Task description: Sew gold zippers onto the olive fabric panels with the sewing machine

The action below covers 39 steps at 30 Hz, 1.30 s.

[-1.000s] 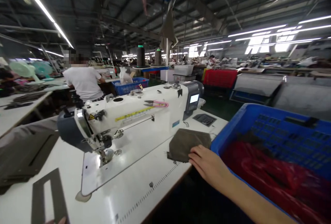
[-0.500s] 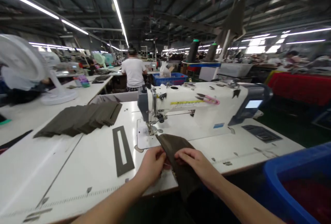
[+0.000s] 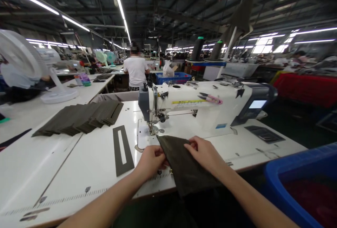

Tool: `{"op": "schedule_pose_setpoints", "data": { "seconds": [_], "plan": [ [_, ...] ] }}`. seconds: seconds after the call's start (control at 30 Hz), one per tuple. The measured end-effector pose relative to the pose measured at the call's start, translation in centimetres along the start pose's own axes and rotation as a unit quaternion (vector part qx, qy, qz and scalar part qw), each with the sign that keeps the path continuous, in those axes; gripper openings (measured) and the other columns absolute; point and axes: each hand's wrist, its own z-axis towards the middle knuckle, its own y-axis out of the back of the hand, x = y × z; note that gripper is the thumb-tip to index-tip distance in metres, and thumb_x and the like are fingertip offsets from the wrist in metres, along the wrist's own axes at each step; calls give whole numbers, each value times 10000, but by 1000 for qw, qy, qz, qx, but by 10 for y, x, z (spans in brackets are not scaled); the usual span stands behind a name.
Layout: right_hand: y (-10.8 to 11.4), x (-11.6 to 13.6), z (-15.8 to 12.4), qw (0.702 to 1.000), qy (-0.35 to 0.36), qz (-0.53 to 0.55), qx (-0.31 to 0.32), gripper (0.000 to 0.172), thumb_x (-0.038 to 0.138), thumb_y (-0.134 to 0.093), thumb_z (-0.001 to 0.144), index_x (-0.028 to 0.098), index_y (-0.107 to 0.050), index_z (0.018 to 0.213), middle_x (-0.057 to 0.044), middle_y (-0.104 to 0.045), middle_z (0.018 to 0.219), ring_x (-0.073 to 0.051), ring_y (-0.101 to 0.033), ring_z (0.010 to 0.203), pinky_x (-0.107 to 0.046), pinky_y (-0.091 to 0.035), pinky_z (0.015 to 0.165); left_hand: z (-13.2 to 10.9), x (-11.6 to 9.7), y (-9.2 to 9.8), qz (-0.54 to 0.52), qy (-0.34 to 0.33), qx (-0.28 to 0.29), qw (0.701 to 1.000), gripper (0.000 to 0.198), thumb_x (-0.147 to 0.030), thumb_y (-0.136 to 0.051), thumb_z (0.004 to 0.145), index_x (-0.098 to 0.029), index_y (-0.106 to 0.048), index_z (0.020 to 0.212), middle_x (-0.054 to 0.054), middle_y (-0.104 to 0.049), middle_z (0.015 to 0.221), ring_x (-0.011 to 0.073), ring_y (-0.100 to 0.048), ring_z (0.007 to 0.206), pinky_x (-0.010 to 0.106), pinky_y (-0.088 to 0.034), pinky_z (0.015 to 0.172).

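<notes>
Both my hands pinch the top corners of a dark olive fabric piece (image 3: 185,166), whose lower end hangs past the table's front edge. My left hand (image 3: 151,161) grips its left edge and my right hand (image 3: 204,154) its right edge. The cloth's upper edge lies just in front of the presser foot (image 3: 154,129) of a white industrial sewing machine (image 3: 192,107). On the white sewing table (image 3: 65,172), left of my hands, lies a dark slotted template (image 3: 120,151). Beyond it is a stack of overlapping olive fabric pieces (image 3: 79,119).
Pink-handled thread snips (image 3: 210,98) rest on the machine. A blue crate (image 3: 292,165) holding red material sits at lower right. A white fan (image 3: 23,63) stands at left, and a co-worker (image 3: 135,70) in a white shirt sits beyond the machine.
My view has swung left from the blue crate to face the machine. The cloth has left the table and is lifted in both hands, which have moved slightly up and apart.
</notes>
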Motion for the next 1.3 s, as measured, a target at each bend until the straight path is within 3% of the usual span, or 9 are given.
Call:
{"op": "schedule_pose_setpoints", "data": {
  "seconds": [0.1,0.27,0.37,0.47,0.6,0.8,0.97,1.1,1.3],
  "plan": [
    [-4,-7,16,999,-35,-16,2,194,356,-616,722,177,-551,687,-55,-592,613,-216,-554,600,-315,-373,573,1,-1,-1,4,5,10,1000,157,-61,-452,709,-134,-563,626,-4,-639,571,106,-618,516,179,-489,475],
    [-4,-1,21,1000,-28,15,3,179,280,-604,720,204,-480,615,-6,-561,591,-166,-533,580,-269,-367,555,2,-3,0,5,4,26,1000,137,-71,-459,728,-133,-549,645,-2,-634,574,123,-639,557,187,-503,488],
    [7,-5,17,997,0,59,-55,178,355,-524,776,218,-464,679,16,-539,616,-150,-517,602,-263,-383,593,3,-5,6,2,3,40,999,130,-61,-457,745,-141,-542,689,-10,-638,585,123,-644,573,202,-518,525],
    [13,-21,16,985,-26,128,-112,211,395,-541,721,228,-434,647,25,-495,572,-161,-485,573,-292,-370,594,5,-5,14,8,29,39,999,145,-76,-444,775,-152,-514,673,-21,-618,539,121,-631,529,213,-515,507],
    [6,-41,25,978,-77,188,-49,215,358,-611,623,227,-441,609,25,-512,530,-170,-502,541,-309,-377,573,10,-3,20,30,75,37,996,170,-88,-440,775,-166,-480,629,-34,-587,487,136,-621,482,221,-494,449],
    [-3,-40,41,948,-112,294,52,333,461,-602,669,198,-500,847,-38,-651,676,-209,-624,626,-320,-466,556,12,-12,22,58,78,34,995,98,-208,-525,773,-158,-485,698,-3,-627,571,158,-627,495,211,-442,400],
    [-1,-32,39,938,-65,328,88,349,415,-692,582,193,-523,792,11,-610,619,-196,-606,641,-303,-466,590,21,-18,22,61,37,-2,997,200,-320,-633,723,-138,-555,751,-43,-569,492,99,-494,365,197,-350,368],
    [8,-28,38,918,4,395,34,393,408,-657,643,202,-506,942,-36,-650,870,-200,-608,838,-308,-474,711,22,-19,23,27,12,25,999,87,-210,-634,718,-135,-591,727,-24,-624,597,89,-534,469,184,-384,438],
    [3,-29,55,967,102,232,-33,345,379,-560,729,169,-558,1003,-113,-622,967,-249,-574,901,-453,-416,838,22,-14,23,-4,-5,59,998,113,-183,-654,677,-133,-592,757,-9,-642,626,132,-594,560,228,-458,526]
  ]
}}
